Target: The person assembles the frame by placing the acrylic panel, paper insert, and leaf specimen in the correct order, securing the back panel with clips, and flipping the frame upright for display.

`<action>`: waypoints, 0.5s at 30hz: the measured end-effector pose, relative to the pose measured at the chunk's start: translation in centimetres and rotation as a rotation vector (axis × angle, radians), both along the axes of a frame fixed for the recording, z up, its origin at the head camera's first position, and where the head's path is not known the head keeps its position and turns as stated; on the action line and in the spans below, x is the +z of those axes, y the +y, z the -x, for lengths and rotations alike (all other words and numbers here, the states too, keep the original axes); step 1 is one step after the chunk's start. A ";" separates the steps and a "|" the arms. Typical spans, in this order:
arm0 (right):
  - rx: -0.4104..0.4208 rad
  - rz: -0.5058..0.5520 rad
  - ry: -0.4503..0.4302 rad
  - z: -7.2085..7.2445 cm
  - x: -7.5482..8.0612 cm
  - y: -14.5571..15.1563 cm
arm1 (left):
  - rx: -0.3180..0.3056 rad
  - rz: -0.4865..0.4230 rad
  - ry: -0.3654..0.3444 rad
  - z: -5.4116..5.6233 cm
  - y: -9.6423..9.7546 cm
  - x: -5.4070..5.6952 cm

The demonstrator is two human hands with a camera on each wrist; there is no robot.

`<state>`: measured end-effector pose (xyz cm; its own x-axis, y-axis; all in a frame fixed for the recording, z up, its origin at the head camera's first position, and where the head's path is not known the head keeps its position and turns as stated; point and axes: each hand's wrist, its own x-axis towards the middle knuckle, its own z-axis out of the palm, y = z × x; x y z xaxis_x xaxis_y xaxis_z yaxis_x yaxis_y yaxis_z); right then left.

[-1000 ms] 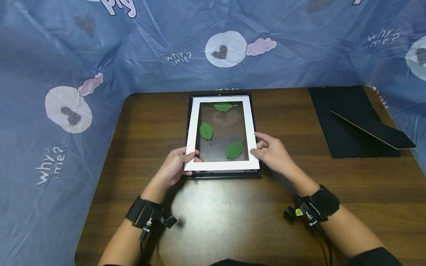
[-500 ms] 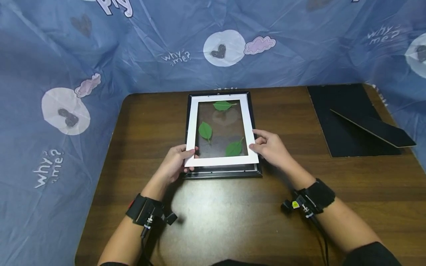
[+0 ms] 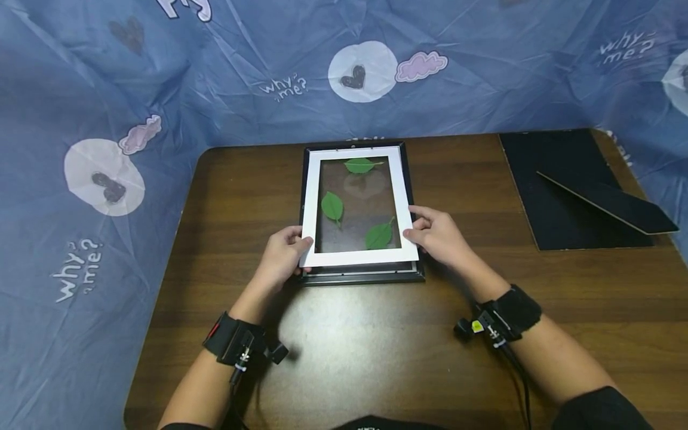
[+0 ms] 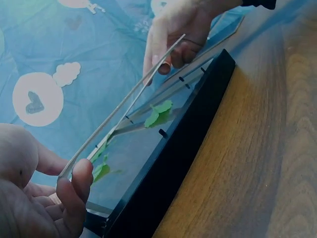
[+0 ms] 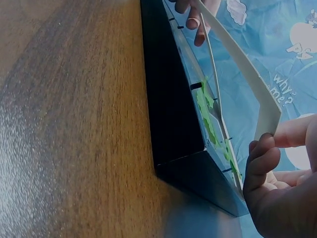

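left hand (image 3: 280, 254): white mat (image 3: 359, 257) is pinched at its near-left corner, thumb on top, fingers curled under; the grip is confirmed in the left wrist view (image 4: 74, 191).
right hand (image 3: 438, 236): the mat's right edge near the near-right corner is pinched, fingers curled round it; same grip seen in the right wrist view (image 5: 265, 163).
mat position: held tilted over the black frame (image 3: 365, 278); near edge is raised clear of the frame, far edge is down near the frame's far side. Exact contact at the far edge can't be told.
why held so: opposite near corners are gripped, likely so the thin board stays flat and square to the frame opening. Judged, not seen.
frame: laid flat on the wooden table (image 3: 242, 179), centred in front of the person, glass side inward; small tabs are visible along its inner rim in the wrist views.
leaves (image 3: 332, 207): three green ones are seen on the glass inside the frame, spaced apart and showing through the mat window; one near the far edge, one left, one near right.
backing board (image 3: 559, 185): black, with its stand leg propped up; parked at the table's far right, well apart from the frame, presumably kept out of the working area.
backdrop (image 3: 161, 89): blue printed sheet is hung round the table.
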<state>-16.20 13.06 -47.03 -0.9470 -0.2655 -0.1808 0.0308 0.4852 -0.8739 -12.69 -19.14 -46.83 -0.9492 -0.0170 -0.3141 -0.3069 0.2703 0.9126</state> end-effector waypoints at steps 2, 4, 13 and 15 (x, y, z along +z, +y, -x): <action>0.001 0.001 0.005 0.0 0.0 0.0 | 0.001 0.011 0.002 0.0 0.0 0.0; -0.001 0.001 0.008 0.0 -0.1 0.0 | 0.007 0.028 0.012 0.0 0.1 -0.1; -0.013 -0.099 0.064 0.1 -0.6 -0.3 | -0.041 0.497 0.226 -0.2 0.2 -0.8; -0.004 -0.151 0.087 0.0 -0.8 -0.4 | -0.055 0.581 0.265 -0.4 0.3 -1.0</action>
